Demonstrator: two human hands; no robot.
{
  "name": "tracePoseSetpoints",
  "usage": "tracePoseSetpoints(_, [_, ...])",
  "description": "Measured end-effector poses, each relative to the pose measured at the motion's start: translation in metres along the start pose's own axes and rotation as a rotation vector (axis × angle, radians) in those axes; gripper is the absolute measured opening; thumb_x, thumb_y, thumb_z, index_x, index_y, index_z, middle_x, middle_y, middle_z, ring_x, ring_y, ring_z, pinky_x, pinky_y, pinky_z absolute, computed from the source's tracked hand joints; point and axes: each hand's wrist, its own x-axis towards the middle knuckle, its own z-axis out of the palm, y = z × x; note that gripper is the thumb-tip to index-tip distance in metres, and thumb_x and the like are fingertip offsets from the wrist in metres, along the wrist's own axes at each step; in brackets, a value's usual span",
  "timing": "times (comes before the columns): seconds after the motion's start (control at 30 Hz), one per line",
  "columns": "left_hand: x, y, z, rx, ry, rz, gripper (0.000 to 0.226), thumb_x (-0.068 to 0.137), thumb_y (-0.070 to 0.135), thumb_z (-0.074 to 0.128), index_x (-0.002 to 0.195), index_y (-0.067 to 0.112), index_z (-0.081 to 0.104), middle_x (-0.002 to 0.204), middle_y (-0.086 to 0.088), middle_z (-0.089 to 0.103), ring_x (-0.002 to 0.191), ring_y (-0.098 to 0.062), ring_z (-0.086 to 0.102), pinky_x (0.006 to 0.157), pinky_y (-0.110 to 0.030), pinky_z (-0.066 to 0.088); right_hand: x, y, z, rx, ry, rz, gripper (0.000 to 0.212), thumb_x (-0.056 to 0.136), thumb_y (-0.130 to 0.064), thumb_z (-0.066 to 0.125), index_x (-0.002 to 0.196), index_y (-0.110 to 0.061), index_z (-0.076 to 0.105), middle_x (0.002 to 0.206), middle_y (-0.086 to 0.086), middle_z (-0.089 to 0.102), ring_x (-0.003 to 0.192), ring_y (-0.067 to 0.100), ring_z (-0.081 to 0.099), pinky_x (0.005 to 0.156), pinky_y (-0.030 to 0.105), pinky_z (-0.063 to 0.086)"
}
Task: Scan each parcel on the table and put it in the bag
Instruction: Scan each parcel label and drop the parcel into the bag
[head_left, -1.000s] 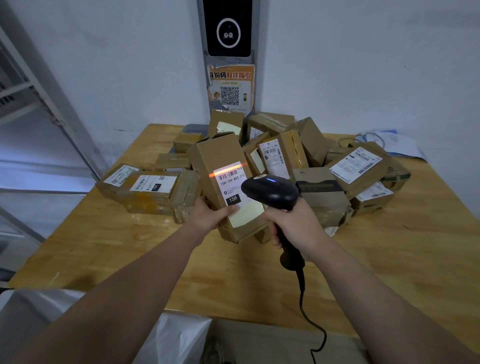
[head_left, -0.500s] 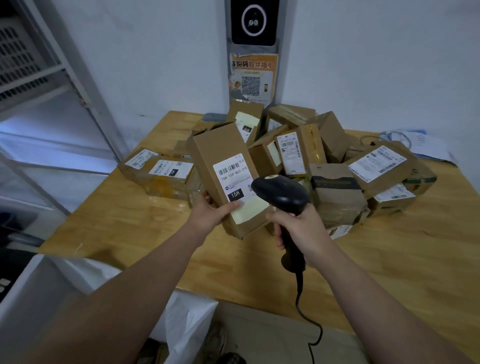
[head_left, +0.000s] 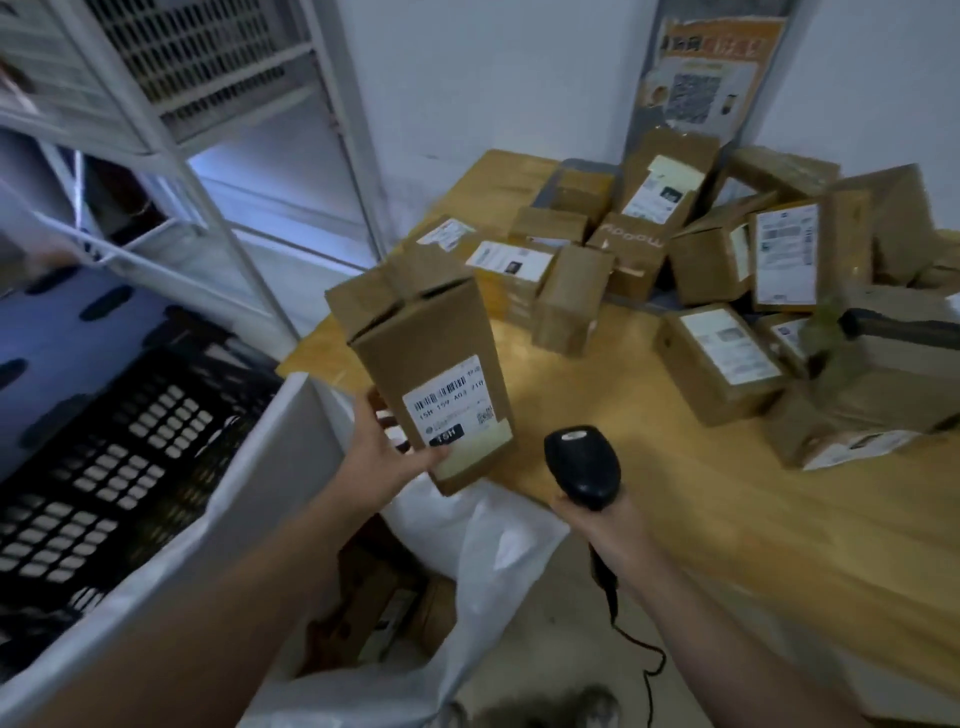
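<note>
Bagging step in hand, by my judgement: left hand clasps the box above the bag. Right hand grips the scanner. Next: lower and release inside.

Parcel: tall brown carton, white barcode label facing me, upright with a slight tilt, frame centre, gripped at its lower end in my left hand.
Parcels: brown labelled cartons piled at upper right.
Bag: white plastic, open, lower centre, cartons inside.
</note>
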Motion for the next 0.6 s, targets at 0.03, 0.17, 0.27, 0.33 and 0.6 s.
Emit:
tracePoseSetpoints(0.03, [-0.007,-0.016,-0.014,0.032,-0.003,-0.015,0.090,0.071,0.011,0.084,0.130,0.030,0.019,0.119,0.022,0.041,0.109,0.003,0.047,0.089,-0.022,0.047,-0.001,0.014,0.015,-0.038,-0.008,0.034,0.017,0.080,-0.009,0.075,0.073,-0.016,0.061,0.065,-0.002,0.057,0.071,0.017,0.057,0.054,0.018,0.041])
tracePoseSetpoints(0.17, [-0.035,-0.068,-0.051,0.105,-0.036,-0.098,0.095,0.068,0.016,0.086,0.133,0.028,0.018,0.117,0.029,0.037,0.108,0.006,0.045,0.095,-0.026,0.046,-0.009,0.072,0.067,-0.250,-0.080,0.164,0.034,0.080,-0.024,0.078,0.107,-0.009,0.065,0.094,0.006,0.066,0.092,0.022,0.063,0.070,0.024,0.049])
tracePoseSetpoints(0.27, [-0.044,-0.097,-0.068,0.117,-0.072,-0.112,0.098,0.067,0.023,0.087,0.140,0.020,0.020,0.126,0.025,0.039,0.120,0.000,0.045,0.099,-0.030,0.047,-0.017,0.101,0.103,-0.325,-0.014,0.177,0.046,0.076,-0.036,0.081,0.112,-0.012,0.066,0.099,0.008,0.069,0.093,0.024,0.065,0.073,0.032,0.049])
tracePoseSetpoints(0.33, [-0.047,-0.107,-0.075,0.105,-0.070,-0.114,0.102,0.063,0.041,0.088,0.142,0.014,0.028,0.134,0.008,0.047,0.126,-0.008,0.048,0.099,-0.035,0.051,-0.017,0.114,0.127,-0.363,-0.009,0.218,0.058,0.074,-0.045,0.080,0.120,-0.015,0.061,0.108,0.007,0.070,0.099,0.025,0.065,0.072,0.027,0.043])
tracePoseSetpoints(0.6, [-0.067,-0.138,-0.086,0.364,-0.126,-0.060,0.097,0.057,0.070,0.077,0.134,0.019,0.045,0.131,0.009,0.049,0.121,-0.003,0.049,0.093,-0.020,0.049,-0.011,0.131,0.154,-0.439,0.211,0.365,0.033,0.086,-0.002,0.057,0.119,-0.004,0.052,0.087,0.010,0.056,0.079,0.029,0.053,0.053,0.026,0.034])
